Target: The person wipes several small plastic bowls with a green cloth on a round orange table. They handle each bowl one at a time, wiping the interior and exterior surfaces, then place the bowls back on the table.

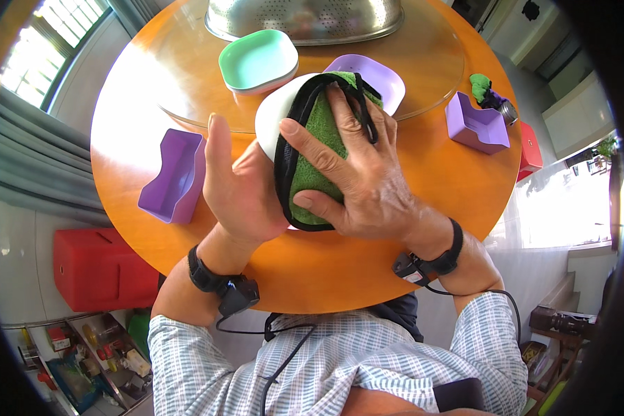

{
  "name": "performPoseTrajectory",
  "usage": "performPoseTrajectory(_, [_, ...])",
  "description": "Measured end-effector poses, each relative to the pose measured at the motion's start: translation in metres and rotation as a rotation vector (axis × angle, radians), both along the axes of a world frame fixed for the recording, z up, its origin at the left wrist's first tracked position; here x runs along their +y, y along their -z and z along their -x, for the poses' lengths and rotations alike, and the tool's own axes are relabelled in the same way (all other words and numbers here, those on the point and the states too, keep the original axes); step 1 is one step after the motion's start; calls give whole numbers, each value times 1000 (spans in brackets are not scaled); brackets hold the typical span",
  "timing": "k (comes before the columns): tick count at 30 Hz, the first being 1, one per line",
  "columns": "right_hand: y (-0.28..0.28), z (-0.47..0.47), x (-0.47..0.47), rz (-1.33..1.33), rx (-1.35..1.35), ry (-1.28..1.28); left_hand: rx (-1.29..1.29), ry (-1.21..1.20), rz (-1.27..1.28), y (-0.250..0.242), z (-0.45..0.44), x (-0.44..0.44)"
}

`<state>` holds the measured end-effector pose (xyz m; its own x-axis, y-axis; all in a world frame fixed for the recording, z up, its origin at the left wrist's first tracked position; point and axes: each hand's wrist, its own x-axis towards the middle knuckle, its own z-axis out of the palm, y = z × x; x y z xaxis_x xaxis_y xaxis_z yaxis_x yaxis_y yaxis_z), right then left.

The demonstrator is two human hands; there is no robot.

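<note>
A white dish [268,118] is held tilted above the near part of the round wooden table. My left hand [243,192] supports its left side with the thumb raised; the other fingers are hidden behind the dish. Over the dish lies a green terry cloth [312,166] with black edging and a black loop. My right hand [366,179] presses this cloth onto the dish, fingers spread, one tip tucked under the edging. Just beyond, a light purple dish [387,86] rests on the glass turntable. To its left is a mint-green dish [260,60] stacked on a pale one.
A perforated metal colander [307,23] stands upside down at the far side. Purple open boxes sit left [171,179] and right [473,127]. Behind the right box lies a small green cloth [480,87]. Red stools [104,270] flank the table. Cables run from both wrist straps.
</note>
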<state>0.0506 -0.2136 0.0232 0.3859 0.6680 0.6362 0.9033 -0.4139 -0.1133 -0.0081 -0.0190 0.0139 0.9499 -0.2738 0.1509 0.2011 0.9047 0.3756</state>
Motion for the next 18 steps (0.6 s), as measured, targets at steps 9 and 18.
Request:
performPoseTrajectory(9, [-15,-1,0,-82,169,-15,-129,61,-315,11,18,-20])
performPoseTrajectory(18, [13,-10,2,-319,295,-48,-327,-35,-75,2,5,-5])
